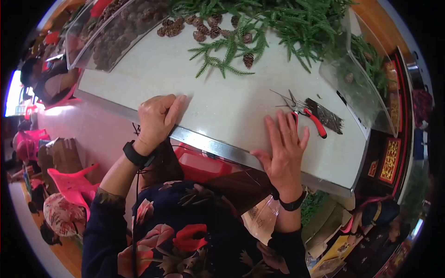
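Observation:
Curled into a loose fist, my left hand (159, 116) rests at the near metal edge of the white table (208, 99), its thumb pointing forward and nothing showing in it. My right hand (285, 155) lies flat on the tabletop with its fingers spread, holding nothing. Just beyond its fingertips are pliers (318, 124) with red and black handles; one handle is partly hidden by the fingers. A bundle of thin dark wires (326, 116) lies right of the pliers. Farther back a pine cone (248, 60) sits by a green artificial pine sprig (222, 58).
A clear bin of pine cones (120, 39) stands at the far left. Loose cones (201, 33) and a heap of green branches (306, 21) fill the back. Another clear bin (366, 83) is at the right. A red stool (199, 166) sits under the table; people sit around.

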Available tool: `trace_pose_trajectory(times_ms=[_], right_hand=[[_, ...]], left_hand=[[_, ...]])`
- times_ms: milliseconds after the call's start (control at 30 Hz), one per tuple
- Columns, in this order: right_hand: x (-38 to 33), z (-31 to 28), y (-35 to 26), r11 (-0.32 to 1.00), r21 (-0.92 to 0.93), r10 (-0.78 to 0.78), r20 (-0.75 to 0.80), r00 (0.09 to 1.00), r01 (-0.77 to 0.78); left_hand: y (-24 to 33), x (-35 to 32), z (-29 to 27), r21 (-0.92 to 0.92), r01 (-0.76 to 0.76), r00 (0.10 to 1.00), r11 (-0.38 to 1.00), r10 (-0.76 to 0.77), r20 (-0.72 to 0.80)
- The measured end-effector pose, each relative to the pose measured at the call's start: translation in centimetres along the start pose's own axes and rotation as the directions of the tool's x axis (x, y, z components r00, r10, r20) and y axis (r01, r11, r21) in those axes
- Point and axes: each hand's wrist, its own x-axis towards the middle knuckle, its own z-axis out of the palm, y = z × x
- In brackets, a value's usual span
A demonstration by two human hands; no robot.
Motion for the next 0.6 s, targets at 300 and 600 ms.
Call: trace_pose_trajectory(times_ms=[300, 600], right_hand=[[3.6, 5.4, -12.0, 0.952, 0.268, -0.127, -0.1, 0.987, 0.15], [6.0, 3.7, -4.2, 0.983, -0.114, 0.136, -0.077, 0.988, -0.144]], left_hand=[[-1.8, -1.0, -0.8, -0.431, -0.017, 1.0, 0.902, 0.014, -0.009], [-3.0, -0.7, -1.0, -0.611, 0.017, 0.999, 0.792, 0.005, 0.034]])
